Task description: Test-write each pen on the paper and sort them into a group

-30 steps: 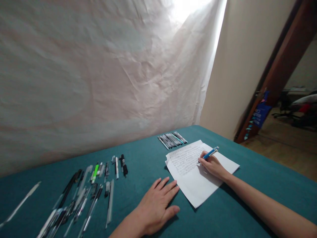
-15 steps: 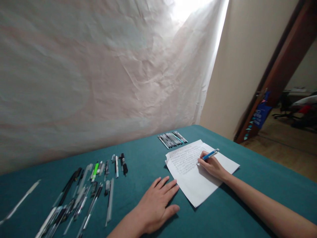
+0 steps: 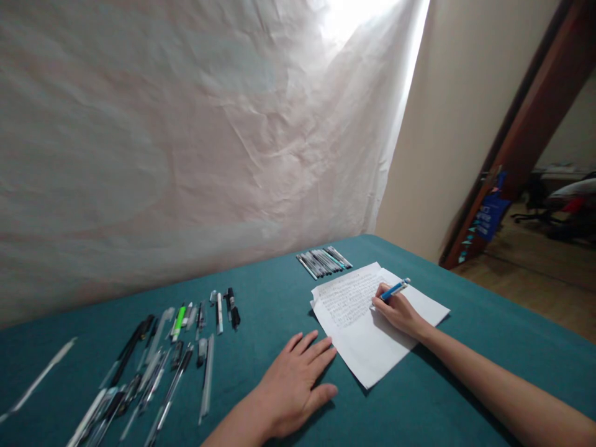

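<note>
My right hand [image 3: 395, 311] is closed around a blue and white pen [image 3: 395, 289], its tip resting on the sheets of paper [image 3: 367, 360]. Dense handwriting covers the upper left part of the top sheet, and its lower part is blank. My left hand [image 3: 298, 385] lies flat on the green tablecloth [image 3: 261, 310] with its fingers spread, their tips close to the left edge of the paper. Nothing is held in it.
A neat row of pens [image 3: 323, 262] lies behind the paper. Loose pens, caps and a bright green pen piece [image 3: 178, 321] are scattered at the left, with a white pen [image 3: 41, 375] further out. A pale sheet [image 3: 209, 136] hangs behind the table; a doorway stands at the right.
The top of the pen in my right hand has tilted very slightly to the left. My left hand and the other things have stayed in place.
</note>
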